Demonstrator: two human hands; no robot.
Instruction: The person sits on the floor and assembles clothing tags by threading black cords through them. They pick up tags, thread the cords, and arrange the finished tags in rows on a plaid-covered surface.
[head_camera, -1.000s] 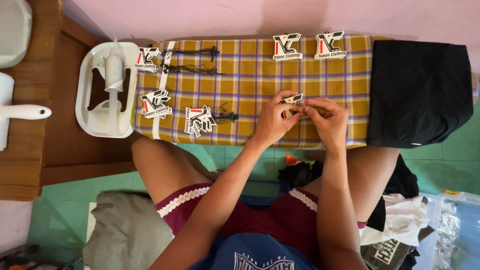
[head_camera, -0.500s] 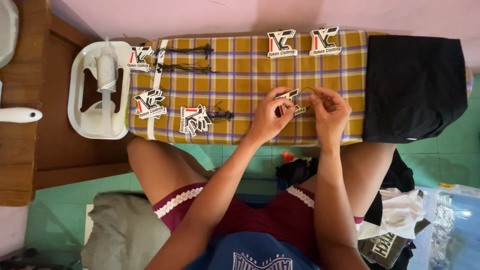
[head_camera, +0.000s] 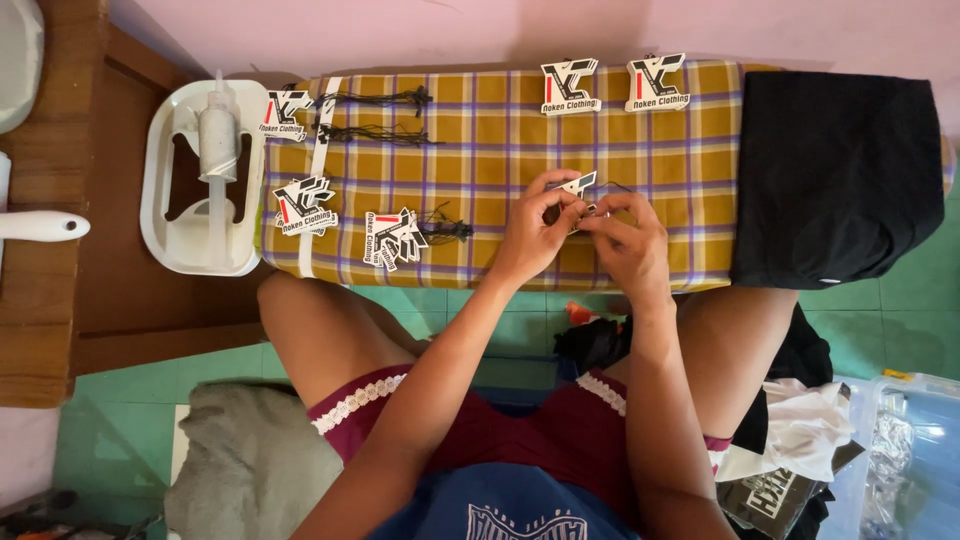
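A small tag (head_camera: 578, 185) is pinched between the fingertips of both hands, so the fingers are pulled in narrow around it: the left hand (head_camera: 537, 232) has it from one side and the right hand (head_camera: 622, 240) from the other, fingertips practically touching. A thin dark string (head_camera: 615, 187) seems to be looped off the tag, though it's too fine to be sure how it's attached. All of this is held just above the checked board (head_camera: 480, 130), near its front edge and a bit right of the middle. More tags are laid out on the board: two (head_camera: 612, 84) along the far edge, a pile (head_camera: 392, 238) with black strings left of the hands, and more (head_camera: 300, 205) near the left end. A black cloth (head_camera: 835, 175) is draped over the board's right end, and a white tray (head_camera: 165, 180) is parked just off its left end.
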